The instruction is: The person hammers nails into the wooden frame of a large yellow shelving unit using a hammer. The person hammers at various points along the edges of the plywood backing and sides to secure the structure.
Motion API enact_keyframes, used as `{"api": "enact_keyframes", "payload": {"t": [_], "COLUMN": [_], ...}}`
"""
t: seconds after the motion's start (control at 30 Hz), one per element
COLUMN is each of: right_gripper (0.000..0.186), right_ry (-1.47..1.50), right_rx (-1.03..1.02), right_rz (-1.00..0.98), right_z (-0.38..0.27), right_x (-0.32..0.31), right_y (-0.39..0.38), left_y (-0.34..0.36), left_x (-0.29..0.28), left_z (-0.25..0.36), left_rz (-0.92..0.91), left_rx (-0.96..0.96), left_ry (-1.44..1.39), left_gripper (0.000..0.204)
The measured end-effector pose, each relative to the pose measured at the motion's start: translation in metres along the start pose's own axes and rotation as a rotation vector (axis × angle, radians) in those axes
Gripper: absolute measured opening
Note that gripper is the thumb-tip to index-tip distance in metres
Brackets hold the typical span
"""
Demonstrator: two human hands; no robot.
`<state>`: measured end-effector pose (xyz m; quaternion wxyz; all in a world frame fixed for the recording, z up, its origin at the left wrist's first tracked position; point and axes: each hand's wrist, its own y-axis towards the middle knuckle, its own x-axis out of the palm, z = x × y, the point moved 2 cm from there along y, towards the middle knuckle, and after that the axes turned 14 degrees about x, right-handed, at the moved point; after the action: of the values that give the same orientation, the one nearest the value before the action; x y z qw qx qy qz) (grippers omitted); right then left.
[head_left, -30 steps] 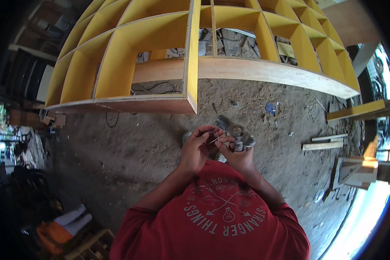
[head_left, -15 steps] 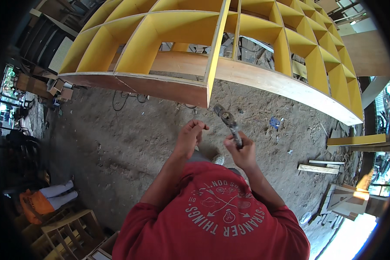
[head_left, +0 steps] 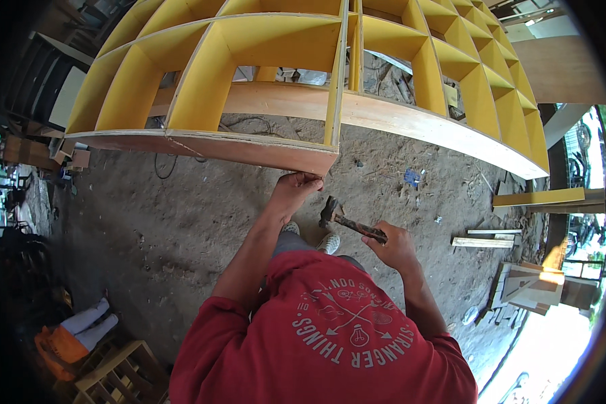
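One hammer [head_left: 347,222] in right hand [head_left: 394,244], left hand [head_left: 295,192] beside yellow shelving [head_left: 276,44]

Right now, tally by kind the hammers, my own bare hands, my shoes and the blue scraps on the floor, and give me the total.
Hammer: 1, held in the right hand
Left hand and right hand: 2
Shoes: 2, the left one partly hidden
Blue scrap: 1
Total: 6

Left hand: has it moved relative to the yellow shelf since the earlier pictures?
Yes. The left hand has moved toward the shelf: its fingers now meet the near edge in view, beside the corner.
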<state>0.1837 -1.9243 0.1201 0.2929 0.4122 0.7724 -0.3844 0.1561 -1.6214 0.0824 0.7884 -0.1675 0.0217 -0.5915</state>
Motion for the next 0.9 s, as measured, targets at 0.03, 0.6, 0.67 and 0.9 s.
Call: {"api": "enact_keyframes", "payload": {"t": [0.03,0.6,0.67,0.9], "right_gripper": [0.036,0.038,0.039,0.04], "right_ry": [-0.023,-0.12,-0.188,-0.204], "right_rx": [-0.006,-0.203,-0.149,-0.224], "right_rz": [0.005,-0.258,-0.255,-0.31], "right_z": [-0.004,-0.062,-0.062,-0.066], "right_x": [0.001,-0.058,-0.065,-0.058], "right_y": [0.001,0.044,0.049,0.04], "left_y": [0.003,0.004,0.006,0.008], "left_x": [-0.001,0.007,0.004,0.005], "left_z": [-0.007,-0.006,-0.014,-0.013], "left_rz": [-0.004,0.093,0.095,0.108], "left_rx": [-0.001,0.049,0.069,0.075], "left_ry": [-0.001,-0.04,-0.043,0.022], "left_gripper": [0.013,0.026,0.027,0.024]}}
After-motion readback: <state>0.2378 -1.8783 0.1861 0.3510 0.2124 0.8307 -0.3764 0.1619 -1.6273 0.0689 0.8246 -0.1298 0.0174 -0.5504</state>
